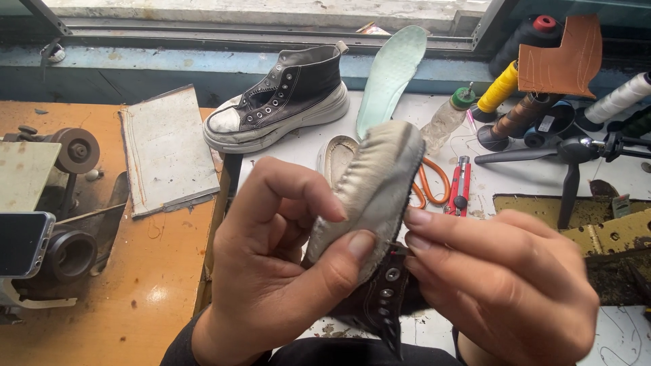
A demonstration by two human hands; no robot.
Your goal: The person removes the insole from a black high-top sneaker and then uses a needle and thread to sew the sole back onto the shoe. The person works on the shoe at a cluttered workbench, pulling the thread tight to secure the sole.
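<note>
Gripping a sole-less shoe upper (369,193), seemingly, both left hand (271,271) and right hand (505,285).

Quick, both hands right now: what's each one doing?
Left hand: closed on the shoe upper, thumb on its pale underside.
Right hand: fingertips pinching the same upper's edge.

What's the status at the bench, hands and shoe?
Left hand and right hand both grip the soleless shoe upper, underside up. Thumb pressing its grey bottom. Nothing blocking.
</note>
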